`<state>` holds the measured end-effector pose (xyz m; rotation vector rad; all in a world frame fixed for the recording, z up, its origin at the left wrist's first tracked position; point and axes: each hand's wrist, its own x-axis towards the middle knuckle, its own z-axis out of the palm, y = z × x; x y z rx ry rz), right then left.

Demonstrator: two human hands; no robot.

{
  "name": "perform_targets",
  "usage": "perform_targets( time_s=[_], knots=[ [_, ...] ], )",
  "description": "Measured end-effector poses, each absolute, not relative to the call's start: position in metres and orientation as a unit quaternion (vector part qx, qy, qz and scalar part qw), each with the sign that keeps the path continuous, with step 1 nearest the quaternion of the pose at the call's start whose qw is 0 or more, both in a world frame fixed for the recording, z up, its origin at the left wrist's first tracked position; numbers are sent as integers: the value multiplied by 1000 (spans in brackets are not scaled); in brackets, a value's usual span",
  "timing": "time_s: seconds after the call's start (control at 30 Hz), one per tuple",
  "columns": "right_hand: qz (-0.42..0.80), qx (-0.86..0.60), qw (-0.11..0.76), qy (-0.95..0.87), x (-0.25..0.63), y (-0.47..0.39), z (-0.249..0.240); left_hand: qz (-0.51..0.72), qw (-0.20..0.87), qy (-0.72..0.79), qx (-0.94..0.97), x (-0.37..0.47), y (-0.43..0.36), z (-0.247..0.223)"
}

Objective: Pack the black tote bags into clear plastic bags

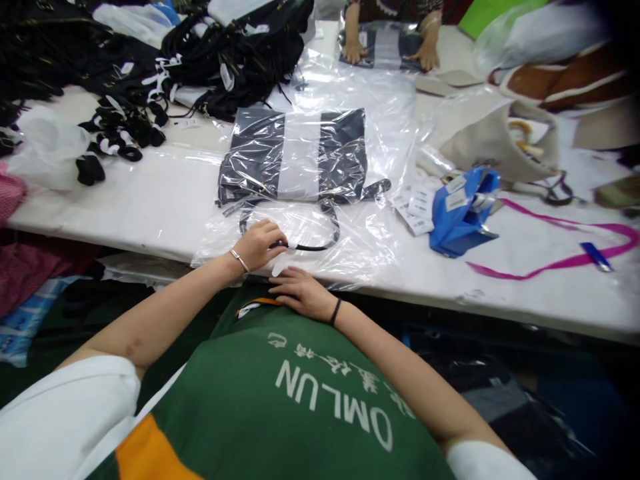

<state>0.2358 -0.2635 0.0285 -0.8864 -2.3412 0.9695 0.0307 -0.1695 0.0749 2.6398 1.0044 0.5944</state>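
Note:
A black bag (255, 150) with a pale band (301, 153) around its middle lies flat on the table, under or inside clear plastic (370, 247). Its black handle (320, 248) loops toward the table's front edge. My left hand (260, 245) is closed on the left part of that loop, fingers bent together. Near the table edge, against the green apron (310, 360), rests my right hand (303, 293), its fingers stretched and slightly apart. A small white piece (280, 265) shows beside its fingertips; whether the hand touches it is unclear.
Black bags and straps (240, 53) are heaped at the back left. Across the table (125, 200), another person's hands (427, 52) press on a similar bag. To the right lie a blue pouch (455, 213), paper tags (415, 207), a pink ribbon (540, 272) and a beige bag (485, 140).

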Motion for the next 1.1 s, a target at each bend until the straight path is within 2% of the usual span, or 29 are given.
perform_targets(
  time_s=[0.07,0.17,0.37,0.47,0.53,0.7,0.8,0.87,0.9,1.0,1.03,1.1],
  knots=[
    [379,-332,271,-820,237,-270,30,211,146,336,906,27,-180,60],
    [346,-396,322,-787,242,-269,33,230,182,333,896,23,-189,44],
    [309,-459,253,-794,235,-252,36,297,192,366,861,26,-186,73],
    [327,-499,257,-760,231,-248,38,308,187,355,863,29,-189,94],
    [378,-515,269,-721,231,-244,38,271,193,306,892,28,-194,96],
    [644,-476,289,-525,246,-247,38,193,157,246,937,17,-211,61],
    [688,-478,259,-482,272,-267,45,148,132,250,948,7,-218,45],
    [640,-509,279,-504,297,-284,55,128,138,236,953,-3,-220,46],
    [581,-543,323,-513,312,-293,61,129,143,237,952,-10,-220,48],
    [300,-661,461,-511,359,-309,76,152,135,312,928,-40,-220,52],
    [219,-686,471,-509,373,-311,79,153,126,349,916,-53,-221,51],
    [140,-716,453,-512,399,-309,82,127,122,390,904,-80,-222,45]
  ],
)
